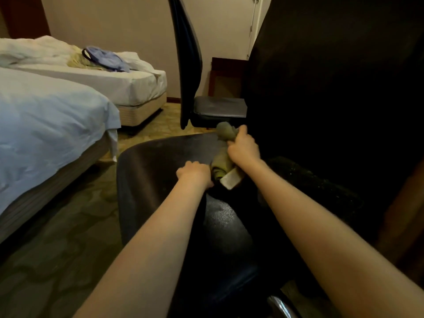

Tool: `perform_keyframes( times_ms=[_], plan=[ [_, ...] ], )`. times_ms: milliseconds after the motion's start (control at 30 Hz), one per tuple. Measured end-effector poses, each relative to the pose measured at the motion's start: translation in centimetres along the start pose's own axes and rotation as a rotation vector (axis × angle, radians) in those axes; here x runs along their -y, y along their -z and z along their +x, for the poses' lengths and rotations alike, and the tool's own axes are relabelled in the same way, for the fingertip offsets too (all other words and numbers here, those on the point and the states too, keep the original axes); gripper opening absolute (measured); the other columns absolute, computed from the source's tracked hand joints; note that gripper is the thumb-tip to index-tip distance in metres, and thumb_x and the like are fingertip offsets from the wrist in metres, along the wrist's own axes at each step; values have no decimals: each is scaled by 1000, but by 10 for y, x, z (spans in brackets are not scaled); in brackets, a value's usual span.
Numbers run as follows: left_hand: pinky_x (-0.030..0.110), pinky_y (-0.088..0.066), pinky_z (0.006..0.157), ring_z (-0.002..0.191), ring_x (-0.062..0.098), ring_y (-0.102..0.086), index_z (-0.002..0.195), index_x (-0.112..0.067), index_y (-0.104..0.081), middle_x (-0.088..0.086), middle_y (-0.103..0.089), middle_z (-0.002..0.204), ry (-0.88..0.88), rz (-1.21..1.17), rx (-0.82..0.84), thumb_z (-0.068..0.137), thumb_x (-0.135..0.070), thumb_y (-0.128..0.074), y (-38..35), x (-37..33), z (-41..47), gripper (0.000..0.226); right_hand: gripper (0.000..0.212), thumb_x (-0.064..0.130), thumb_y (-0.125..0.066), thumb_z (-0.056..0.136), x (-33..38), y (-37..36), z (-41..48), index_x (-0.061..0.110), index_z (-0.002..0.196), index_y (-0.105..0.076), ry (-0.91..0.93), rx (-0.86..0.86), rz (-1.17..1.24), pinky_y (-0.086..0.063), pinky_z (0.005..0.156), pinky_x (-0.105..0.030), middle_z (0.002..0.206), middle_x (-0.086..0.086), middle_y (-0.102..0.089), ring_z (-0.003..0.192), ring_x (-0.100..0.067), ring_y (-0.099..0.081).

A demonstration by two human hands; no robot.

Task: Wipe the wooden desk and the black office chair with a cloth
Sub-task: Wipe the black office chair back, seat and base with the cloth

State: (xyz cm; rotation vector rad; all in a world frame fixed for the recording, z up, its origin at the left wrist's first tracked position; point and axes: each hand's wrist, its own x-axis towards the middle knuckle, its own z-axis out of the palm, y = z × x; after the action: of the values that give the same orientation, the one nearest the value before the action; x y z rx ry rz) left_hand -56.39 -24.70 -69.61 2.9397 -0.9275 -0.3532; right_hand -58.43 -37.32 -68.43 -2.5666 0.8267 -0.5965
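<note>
Head view: the black office chair (160, 161) fills the middle, its seat running from 6 o'clock to the centre. The right hand (243, 148) grips an olive cloth (221, 164) bunched on the seat. The left hand (195, 173) lies curled just beside it at its 9 o'clock; whether it holds a fold I cannot tell. A pale block (230, 180) under the right wrist is too blurred to read. A second chair (220, 106) stands at 12 o'clock, two beds (46, 115) at 9 to 10, and a blue bag (105, 57) lies on the far one.

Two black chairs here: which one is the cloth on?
The near chair, directly below the camera: the right hand grips the cloth on it. The far chair by the wall stands untouched.
</note>
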Motion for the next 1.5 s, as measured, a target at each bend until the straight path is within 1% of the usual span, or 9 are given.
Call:
perform_keyframes(
  times_ms=[133,367,533,700,800,967,1200,1300,1500],
  plan=[
    [41,-34,99,135,31,-24,141,-9,-35,12,-29,146,7,33,36,96,-30,-50,2,-3,2,53,52,26,-54,91,4,-22,11,18,138,-31,29,100,-148,-42,75,-36,129,-14,-49,114,-34,-52],
    [41,-35,102,137,29,-23,149,-20,-22,9,-26,149,32,77,40,97,-38,-44,5,-3,3,59,48,23,-55,89,-68,25,-11,23,135,-39,-132,0,-209,-46,82,-38,125,-14,-54,114,-35,-53],
    [41,-34,102,138,29,-22,148,-21,-23,9,-27,149,35,82,17,97,-38,-44,4,-5,-4,58,50,22,-53,93,-110,56,-49,17,139,-34,-83,-50,-304,-46,79,-42,122,-18,-53,110,-38,-53],
    [41,-34,103,138,29,-21,149,-19,-23,9,-26,150,25,84,23,97,-36,-44,1,-7,-5,58,44,21,-50,94,-75,52,-28,11,134,-35,-172,-140,-93,-45,85,-40,125,-20,-53,112,-40,-52],
    [42,-34,103,138,31,-21,149,-20,-22,10,-25,150,19,88,26,98,-34,-44,1,-7,-2,57,45,20,-48,93,-32,27,-8,11,134,-32,-113,-125,28,-44,89,-40,126,-19,-53,114,-38,-53],
    [40,-35,102,138,30,-21,148,-16,-23,10,-25,150,62,101,-18,98,-25,-45,-3,-13,2,55,53,22,-52,92,-25,-4,-4,20,139,-27,-70,-16,-199,-44,78,-38,127,-14,-50,111,-33,-54],
    [39,-37,101,137,30,-25,147,-14,-26,11,-28,149,62,103,-25,97,-24,-48,-1,-13,0,55,49,27,-53,91,-86,52,-37,26,137,-34,-124,-10,-262,-45,81,-38,122,-12,-55,112,-33,-54],
    [40,-38,100,136,30,-28,148,-15,-23,12,-28,149,62,86,-23,98,-25,-46,-1,-11,-4,56,51,23,-52,93,-114,67,-61,27,139,-32,-78,-29,-336,-43,73,-37,121,-12,-55,108,-33,-54],
    [45,-26,112,141,37,-19,150,-10,-2,21,0,156,43,331,-214,96,-22,-46,-17,-43,-22,72,40,19,-52,91,-102,76,-45,21,130,-42,-70,-153,-195,-42,73,-36,119,-14,-56,107,-36,-55]
  ],
)
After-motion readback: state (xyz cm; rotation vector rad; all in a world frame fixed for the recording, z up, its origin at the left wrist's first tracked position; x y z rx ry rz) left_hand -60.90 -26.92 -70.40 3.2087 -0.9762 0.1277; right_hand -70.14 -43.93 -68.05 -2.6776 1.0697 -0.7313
